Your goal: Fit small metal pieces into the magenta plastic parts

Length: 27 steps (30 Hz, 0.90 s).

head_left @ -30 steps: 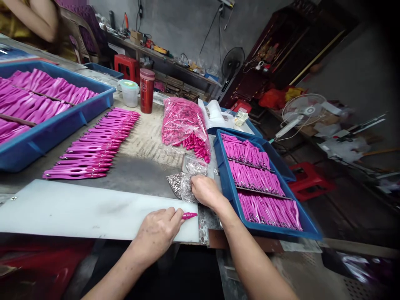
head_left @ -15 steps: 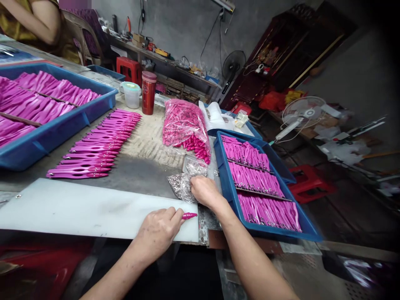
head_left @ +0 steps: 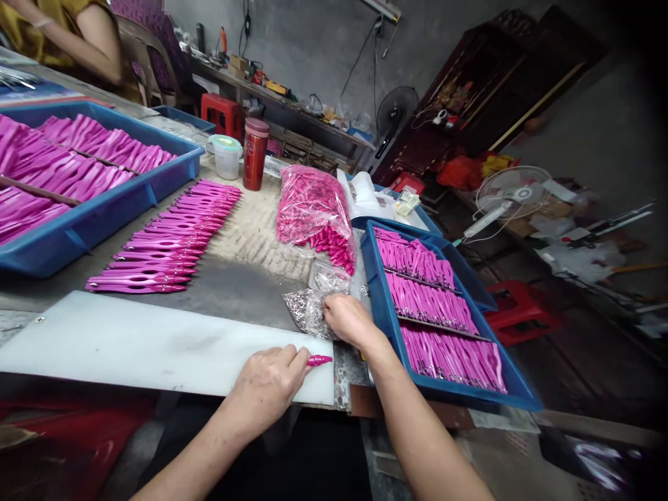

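Pinched in left hand (head_left: pixel 272 381), above right end of white board (head_left: pixel 172 348) on near edge of counter (head_left: pixel 234 285): pink piece (head_left: pixel 319 360). Long axis roughly along near edge, tip to the right, rear end hidden by fingers. Just beyond it, slightly right: right hand (head_left: pixel 347 320), fingers at clear plastic bag (head_left: pixel 316 321) of small metal parts. Fingertips hidden; cannot tell whether closed on anything. Of the two hands, left nearer to pink piece, in contact; right nearer to metal parts.

Toward right edge of counter, beside right forearm: right blue tray (head_left: pixel 383 306), with three rows of pink handles, parted by two dark dividers. Past white board, toward left: slanting row of pink handles with darker tips (head_left: pixel 167 243), laid side by side. Behind metal parts: small clear box (head_left: pixel 317 270), contents unclear, then large plastic bag (head_left: pixel 313 202) full of pink pieces. At left edge of view: left blue tray (head_left: pixel 109 223), also divided and filled with pink handles. Farther back: lidded tub (head_left: pixel 227 160), beside red flask (head_left: pixel 255 156).
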Motion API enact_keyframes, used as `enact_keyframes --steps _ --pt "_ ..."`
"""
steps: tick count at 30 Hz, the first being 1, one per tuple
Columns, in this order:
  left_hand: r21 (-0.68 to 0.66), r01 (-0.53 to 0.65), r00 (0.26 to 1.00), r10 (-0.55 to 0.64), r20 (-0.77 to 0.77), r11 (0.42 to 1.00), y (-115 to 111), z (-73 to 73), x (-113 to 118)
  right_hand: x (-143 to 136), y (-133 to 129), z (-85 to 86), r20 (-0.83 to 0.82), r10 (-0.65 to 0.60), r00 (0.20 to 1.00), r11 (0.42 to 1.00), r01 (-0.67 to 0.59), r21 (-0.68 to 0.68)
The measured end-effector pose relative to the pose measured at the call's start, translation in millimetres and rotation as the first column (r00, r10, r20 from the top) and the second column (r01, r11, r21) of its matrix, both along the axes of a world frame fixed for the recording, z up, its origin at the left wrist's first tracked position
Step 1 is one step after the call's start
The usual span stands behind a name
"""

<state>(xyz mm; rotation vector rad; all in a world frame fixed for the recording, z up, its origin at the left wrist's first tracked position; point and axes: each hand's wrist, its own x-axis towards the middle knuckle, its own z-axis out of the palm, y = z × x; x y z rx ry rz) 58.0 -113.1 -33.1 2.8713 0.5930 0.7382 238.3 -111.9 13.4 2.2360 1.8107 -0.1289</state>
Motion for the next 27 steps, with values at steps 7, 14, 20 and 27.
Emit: enact_keyframes --steps 7,14,20,27 --pt "-0.006 -0.003 1.0 0.003 0.014 1.0 -0.6 0.1 -0.4 -3.5 3.3 -1.2 0.024 -0.005 1.0 1.0 0.006 -0.023" --pt "-0.006 -0.006 1.0 0.006 0.008 1.0 -0.7 2.5 -0.5 -5.6 0.7 2.3 0.035 -0.002 0.999 1.0 0.003 -0.021" --pt "-0.019 -0.008 1.0 0.008 0.023 1.0 -0.9 3.1 0.1 -4.7 -1.4 4.1 0.025 -0.013 1.0 0.999 0.014 -0.029" --pt "0.008 -0.019 1.0 0.019 -0.002 1.0 -0.6 3.0 -0.6 -2.9 -4.7 5.4 -0.001 0.002 1.0 1.0 -0.002 -0.011"
